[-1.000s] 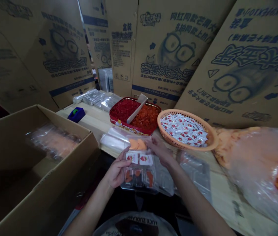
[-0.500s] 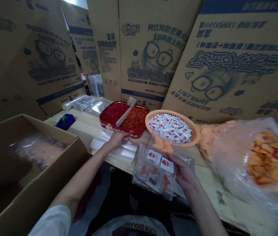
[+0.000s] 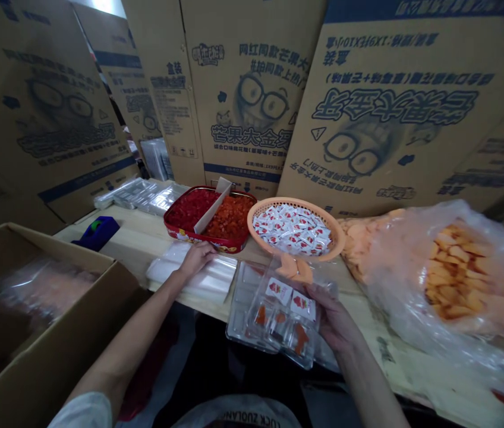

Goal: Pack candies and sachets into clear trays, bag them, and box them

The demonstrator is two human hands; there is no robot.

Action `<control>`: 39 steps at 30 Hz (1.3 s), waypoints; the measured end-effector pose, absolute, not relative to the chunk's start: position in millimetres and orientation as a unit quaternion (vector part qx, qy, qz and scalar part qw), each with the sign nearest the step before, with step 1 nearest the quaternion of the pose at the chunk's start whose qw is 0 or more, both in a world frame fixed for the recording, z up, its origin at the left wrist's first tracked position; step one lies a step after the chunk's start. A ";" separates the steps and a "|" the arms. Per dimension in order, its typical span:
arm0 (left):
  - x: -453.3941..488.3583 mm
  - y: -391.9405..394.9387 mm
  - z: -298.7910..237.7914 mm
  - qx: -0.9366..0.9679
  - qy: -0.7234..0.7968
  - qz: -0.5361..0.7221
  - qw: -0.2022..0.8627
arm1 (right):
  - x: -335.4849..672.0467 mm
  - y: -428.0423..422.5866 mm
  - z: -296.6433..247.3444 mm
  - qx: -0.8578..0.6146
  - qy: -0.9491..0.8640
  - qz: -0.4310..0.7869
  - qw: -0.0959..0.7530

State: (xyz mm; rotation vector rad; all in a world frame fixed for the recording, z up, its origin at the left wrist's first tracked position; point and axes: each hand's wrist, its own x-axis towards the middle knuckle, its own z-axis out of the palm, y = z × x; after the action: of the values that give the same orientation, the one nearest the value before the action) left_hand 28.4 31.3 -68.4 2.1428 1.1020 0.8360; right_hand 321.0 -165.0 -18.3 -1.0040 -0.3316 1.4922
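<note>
My right hand (image 3: 332,318) grips the edge of a clear plastic compartment tray (image 3: 274,315). Its cells hold orange-red dried fruit pieces, and two white sachets with red hearts (image 3: 290,300) lie among them. Orange dried slices (image 3: 296,269) sit at the tray's far end. My left hand (image 3: 196,260) rests on a stack of clear plastic sheets or bags (image 3: 189,276) on the wooden table, apart from the tray. Its fingertips are partly hidden against the stack.
Behind stands a red tin (image 3: 210,217) of diced red and orange pieces, beside an orange basket (image 3: 294,229) of sachets. A big bag of orange slices (image 3: 452,279) lies right. To the left are a cardboard box (image 3: 33,285) and blue tape dispenser (image 3: 95,233).
My left hand has let go of the tray and moved onto the plastic stack. My right hand has carried the tray rightward. The view has turned left since the earliest frame.
</note>
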 end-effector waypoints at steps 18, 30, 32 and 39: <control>28.1 4.0 4.9 0.791 0.451 0.344 0.231 | 323.3 -165.9 1.7 -0.424 -0.116 0.628 0.643; 47.6 -97.8 42.4 0.567 0.455 0.405 0.554 | 320.1 -141.3 61.8 -0.357 -0.140 0.476 0.791; 52.7 -109.6 31.9 0.550 0.458 0.421 0.558 | 312.7 -135.9 70.4 -0.345 -0.150 0.472 0.797; 60.8 -133.0 16.7 0.516 0.459 0.438 0.576 | 278.3 -123.5 78.9 -0.306 -0.141 0.497 0.800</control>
State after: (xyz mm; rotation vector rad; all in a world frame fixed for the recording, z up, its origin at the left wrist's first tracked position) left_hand 60.8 -133.0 16.7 1.2084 1.0739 1.0244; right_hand 278.3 -123.5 78.9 -0.6568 -0.3028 1.0658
